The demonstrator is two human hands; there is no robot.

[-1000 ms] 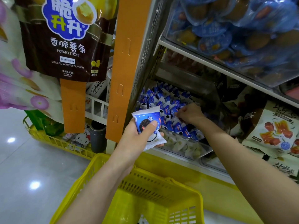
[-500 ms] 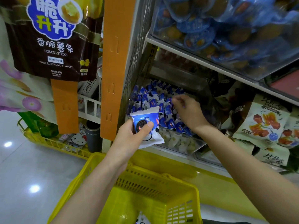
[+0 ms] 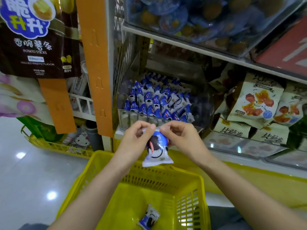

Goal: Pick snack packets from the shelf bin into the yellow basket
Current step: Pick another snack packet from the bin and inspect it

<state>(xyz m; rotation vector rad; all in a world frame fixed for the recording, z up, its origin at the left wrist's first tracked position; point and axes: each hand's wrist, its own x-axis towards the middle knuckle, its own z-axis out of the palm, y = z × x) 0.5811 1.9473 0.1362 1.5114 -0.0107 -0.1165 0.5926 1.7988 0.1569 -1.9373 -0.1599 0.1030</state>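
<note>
The left hand (image 3: 132, 140) and right hand (image 3: 181, 138) were together, each pinching the top seam of one snack packet (image 3: 157, 151), so it hung straight over the yellow basket (image 3: 187, 205), likely for a clean drop. Blur might have hidden a second behind it. At the basket's 6 o'clock lay another packet (image 3: 148, 216); the shelf bin (image 3: 132, 116) stood at 12.

The packet's (image 3: 157, 151) top corners are hidden under the pinching fingers of the left hand (image 3: 134, 140) and right hand (image 3: 182, 138). The yellow basket (image 3: 189, 177) runs off the bottom edge at 6 o'clock, its left wall behind a forearm. The second packet (image 3: 148, 218) inside is blurred (print unreadable). At 10 o'clock the potato-stick bag (image 3: 38, 47) is cut by two edges.
</note>
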